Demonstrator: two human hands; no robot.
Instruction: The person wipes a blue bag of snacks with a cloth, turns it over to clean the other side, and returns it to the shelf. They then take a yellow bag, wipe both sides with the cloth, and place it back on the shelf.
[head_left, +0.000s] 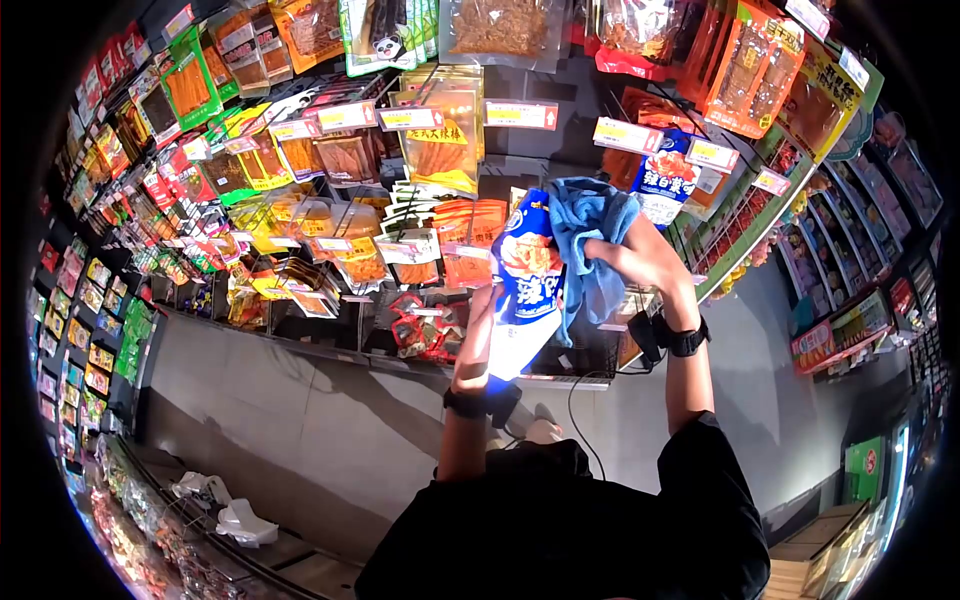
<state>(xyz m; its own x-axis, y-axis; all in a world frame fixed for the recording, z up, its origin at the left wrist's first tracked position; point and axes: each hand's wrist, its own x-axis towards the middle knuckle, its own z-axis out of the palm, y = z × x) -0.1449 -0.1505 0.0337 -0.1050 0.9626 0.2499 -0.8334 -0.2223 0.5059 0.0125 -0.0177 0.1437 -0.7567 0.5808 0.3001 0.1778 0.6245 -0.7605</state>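
Observation:
A blue and white snack packet [530, 270] with a food picture and large white characters is held upright in front of the rack. My left hand [483, 310] grips it by its left edge. My right hand [640, 262] is closed on a crumpled blue cloth [588, 225], which lies against the packet's right side and covers part of it. Some fingers of my right hand are hidden in the folds. Just behind my right hand hangs a similar blue snack packet [662, 178].
Snack packets hang on hooks with price tags [520, 114] across the rack ahead. Below is a shelf with red packets [425, 325]. White plastic bags [243, 522] lie at the lower left. A thin black cable [577, 410] hangs near my body. More shelves [850, 225] stand at right.

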